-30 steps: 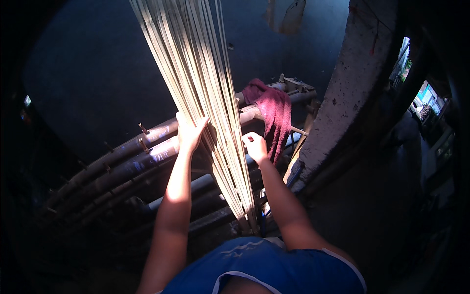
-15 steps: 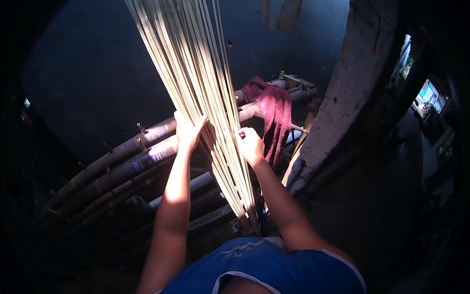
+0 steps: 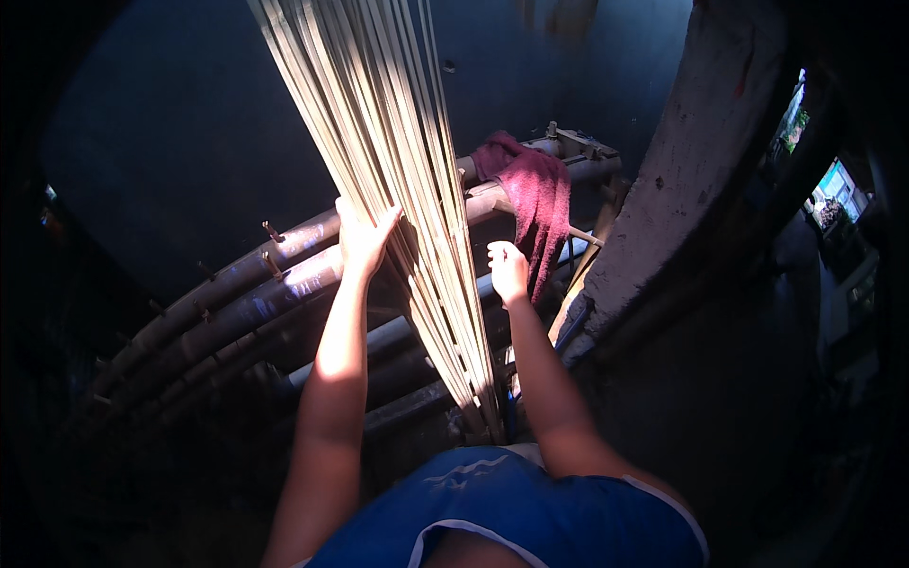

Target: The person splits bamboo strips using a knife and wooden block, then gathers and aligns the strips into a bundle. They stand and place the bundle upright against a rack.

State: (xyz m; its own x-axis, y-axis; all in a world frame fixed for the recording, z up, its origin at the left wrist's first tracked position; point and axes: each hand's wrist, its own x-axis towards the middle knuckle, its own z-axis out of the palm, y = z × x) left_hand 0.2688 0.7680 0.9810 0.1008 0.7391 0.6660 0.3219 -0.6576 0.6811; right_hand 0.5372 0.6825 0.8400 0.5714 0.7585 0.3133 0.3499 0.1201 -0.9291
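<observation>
A bundle of long, thin, pale strips that look like split bamboo (image 3: 379, 123) runs from the top of the view down toward my waist, fanned wider at the far end. My left hand (image 3: 364, 239) grips the bundle's left edge, its thumb on the near face and its fingers partly hidden by the strips. To the right of the bundle, and apart from it, my right hand (image 3: 508, 271) is closed with the fingers curled in. Whether anything small is inside it I cannot make out. Beyond it hangs a dark red towel (image 3: 542, 204).
Thick round poles (image 3: 284, 284) with short pegs form a rack behind and under the strips; the towel drapes over its right part. A pale, rough slanting post or slab (image 3: 653, 199) stands at the right. A dark blue-grey surface (image 3: 189, 142) lies beyond the rack.
My right hand has come away from the strips' right edge, moving a little to the right, still closed. My left hand keeps its place on the bundle. The view has shifted slightly.
</observation>
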